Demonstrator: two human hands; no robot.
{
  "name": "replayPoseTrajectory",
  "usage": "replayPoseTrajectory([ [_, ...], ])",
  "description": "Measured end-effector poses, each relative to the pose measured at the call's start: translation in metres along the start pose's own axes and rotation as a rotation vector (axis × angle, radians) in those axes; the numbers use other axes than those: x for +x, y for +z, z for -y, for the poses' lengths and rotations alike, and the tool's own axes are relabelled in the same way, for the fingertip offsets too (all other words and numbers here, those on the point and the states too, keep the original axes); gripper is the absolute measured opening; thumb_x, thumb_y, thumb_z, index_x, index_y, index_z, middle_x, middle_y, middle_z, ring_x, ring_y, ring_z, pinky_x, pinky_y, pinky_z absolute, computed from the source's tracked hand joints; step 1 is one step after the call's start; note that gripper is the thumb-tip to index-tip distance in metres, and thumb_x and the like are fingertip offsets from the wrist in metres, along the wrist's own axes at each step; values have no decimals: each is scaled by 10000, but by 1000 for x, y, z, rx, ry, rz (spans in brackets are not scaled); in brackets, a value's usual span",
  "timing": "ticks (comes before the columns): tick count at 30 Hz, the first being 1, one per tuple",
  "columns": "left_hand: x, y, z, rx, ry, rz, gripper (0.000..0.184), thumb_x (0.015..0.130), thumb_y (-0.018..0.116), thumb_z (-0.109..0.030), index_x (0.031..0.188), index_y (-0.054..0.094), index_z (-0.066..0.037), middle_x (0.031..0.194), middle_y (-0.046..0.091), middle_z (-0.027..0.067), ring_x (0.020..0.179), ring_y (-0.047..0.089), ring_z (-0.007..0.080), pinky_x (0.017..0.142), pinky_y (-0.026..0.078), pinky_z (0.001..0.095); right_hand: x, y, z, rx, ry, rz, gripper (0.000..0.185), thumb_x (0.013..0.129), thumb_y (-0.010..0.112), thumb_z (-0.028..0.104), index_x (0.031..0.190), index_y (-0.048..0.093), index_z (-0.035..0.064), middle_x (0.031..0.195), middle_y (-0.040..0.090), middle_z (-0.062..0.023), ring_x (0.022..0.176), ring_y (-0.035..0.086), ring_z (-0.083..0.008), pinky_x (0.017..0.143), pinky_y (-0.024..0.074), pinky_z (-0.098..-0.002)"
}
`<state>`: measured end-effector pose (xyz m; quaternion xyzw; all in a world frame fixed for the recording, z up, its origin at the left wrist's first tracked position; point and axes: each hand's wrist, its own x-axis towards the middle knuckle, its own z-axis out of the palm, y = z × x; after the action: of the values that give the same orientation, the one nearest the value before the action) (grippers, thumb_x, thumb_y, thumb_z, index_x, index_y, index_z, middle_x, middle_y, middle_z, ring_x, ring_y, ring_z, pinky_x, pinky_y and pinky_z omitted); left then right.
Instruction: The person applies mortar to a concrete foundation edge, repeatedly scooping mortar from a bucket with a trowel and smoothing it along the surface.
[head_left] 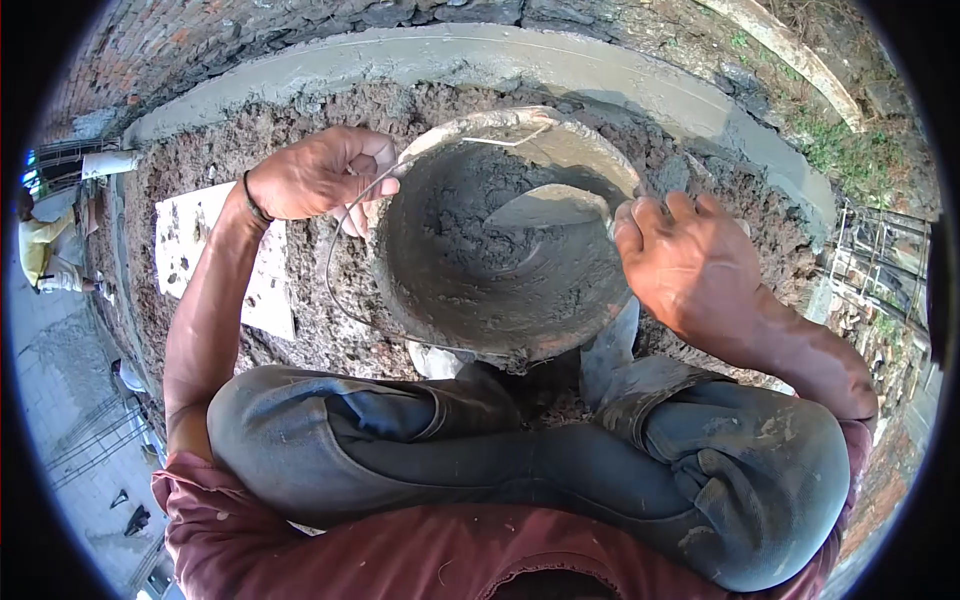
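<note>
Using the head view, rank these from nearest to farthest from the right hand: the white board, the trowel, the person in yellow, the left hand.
From the right hand:
1. Trowel: in its grip, blade inside the bucket.
2. Left hand: across the bucket, at its left rim.
3. White board: on the ground, left of the bucket.
4. Person in yellow: far left edge.

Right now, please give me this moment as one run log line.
left hand: at bucket rim, beside wire handle | right hand: gripping trowel | trowel: blade inside bucket | bucket: contains grey mortar
</note>
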<state>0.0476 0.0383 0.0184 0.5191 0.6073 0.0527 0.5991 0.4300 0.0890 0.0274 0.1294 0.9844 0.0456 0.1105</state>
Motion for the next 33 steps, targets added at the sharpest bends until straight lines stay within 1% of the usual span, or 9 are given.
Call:
replayPoseTrajectory([
  [2,3,5,-13,-27,80,27,124,1061,570,-97,953,560,-38,753,634,31,632,714,151,551,610,243,17,11,7,-32,9,-38,205,899,630,140,975,680,-44,824,631,-90,786,631,-231,654,485,-377],
  [12,25,51,-71,-59,263,84,315,1027,675,-259,851,526,-44,677,523,-6,602,684,125,504,561,261,-13,47,6,-99,-184,-282,289,869,650,106,1072,677,-98,868,675,-138,797,616,-228,658,450,-353],
  [17,29,52,-68,-53,258,59,291,1028,674,-221,850,529,-43,682,542,-10,586,666,101,505,563,242,-35,46,-12,52,-253,172,445,859,645,105,1246,640,-115,1030,700,-181,895,649,-293,783,510,-411],
  [20,27,56,-70,-60,243,32,270,1031,667,-189,852,530,-41,679,550,-7,572,658,93,509,568,237,-39,45,-30,8,2,24,421,878,633,98,1238,636,-120,1051,690,-172,931,648,-301,813,515,-426],
  [24,30,61,-77,-71,230,20,282,1030,668,-176,836,515,-39,669,541,-9,561,644,89,506,556,241,-20,53,-12,-120,-23,75,199,831,660,150,937,711,-10,813,628,-92,751,603,-216,654,486,-370],
  [26,31,66,-80,-74,253,29,286,1028,671,-168,829,512,-38,680,520,-19,564,630,83,510,545,245,-21,63,-1,79,26,410,316,871,622,188,1101,637,-28,1045,663,-163,1006,639,-305,787,514,-434],
  [29,28,70,-83,-74,239,30,279,1025,676,-157,831,516,-36,695,502,-22,573,588,63,513,538,245,-40,98,2,-591,-269,-52,334,855,604,189,1093,617,-46,936,664,-165,903,670,-287,746,509,-428],
  [31,31,71,-78,-69,270,11,257,1025,673,-149,850,530,-28,709,508,-19,593,556,52,514,541,243,-40,55,1,448,-133,214,321,850,577,147,1109,634,-33,869,676,-173,863,698,-306,760,528,-466],
  [33,27,72,-79,-55,258,13,249,1026,671,-147,857,535,-23,712,508,-20,595,554,54,515,543,243,-36,57,12,539,-37,292,315,848,575,126,1111,644,-32,872,686,-190,877,705,-333,779,535,-484],
])
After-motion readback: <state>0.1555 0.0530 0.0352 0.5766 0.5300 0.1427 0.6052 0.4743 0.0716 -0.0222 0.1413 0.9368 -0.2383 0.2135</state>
